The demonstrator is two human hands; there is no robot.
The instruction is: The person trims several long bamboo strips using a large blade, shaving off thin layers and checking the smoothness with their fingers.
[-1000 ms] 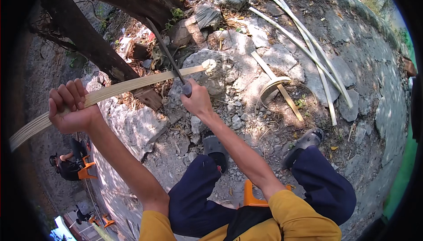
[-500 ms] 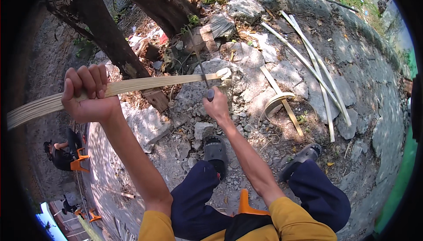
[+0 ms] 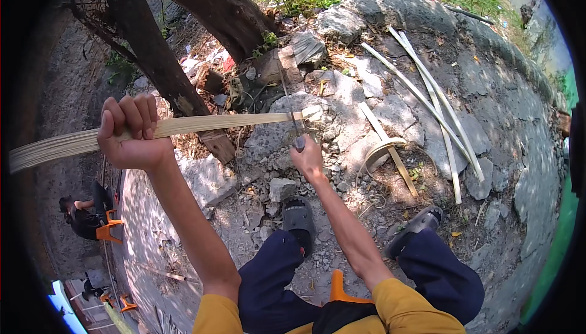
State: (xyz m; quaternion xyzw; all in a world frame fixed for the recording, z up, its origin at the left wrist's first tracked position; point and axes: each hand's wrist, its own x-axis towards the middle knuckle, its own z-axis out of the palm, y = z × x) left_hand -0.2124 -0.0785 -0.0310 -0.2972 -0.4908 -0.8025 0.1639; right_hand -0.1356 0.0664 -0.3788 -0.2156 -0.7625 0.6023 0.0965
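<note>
A long pale bamboo strip (image 3: pixel 213 123) stretches from the far left to the rocks in the middle. My left hand (image 3: pixel 133 132), raised at the left, is closed in a fist around it. The strip bows down toward its left end; its right end lies by a whitish block (image 3: pixel 312 113) on the broken concrete. My right hand (image 3: pixel 309 158) grips the dark handle of a long, thin-bladed knife (image 3: pixel 287 95). Its blade points away from me and crosses the strip close to the right end, seemingly touching it.
Several pale strips (image 3: pixel 421 93) lie on the ground at right, near a flat stick (image 3: pixel 390 151) with a bent strip hoop (image 3: pixel 386 143). Tree trunks (image 3: pixel 155 53) rise at the upper left. A loose stone (image 3: pixel 282 189) sits by my left shoe (image 3: pixel 297 221). Another person (image 3: pixel 85 212) sits far left.
My right hand and the knife have moved right and toward me, so the blade crosses nearer the strip's right end. My left hand, still gripping the strip, has shifted slightly right.
</note>
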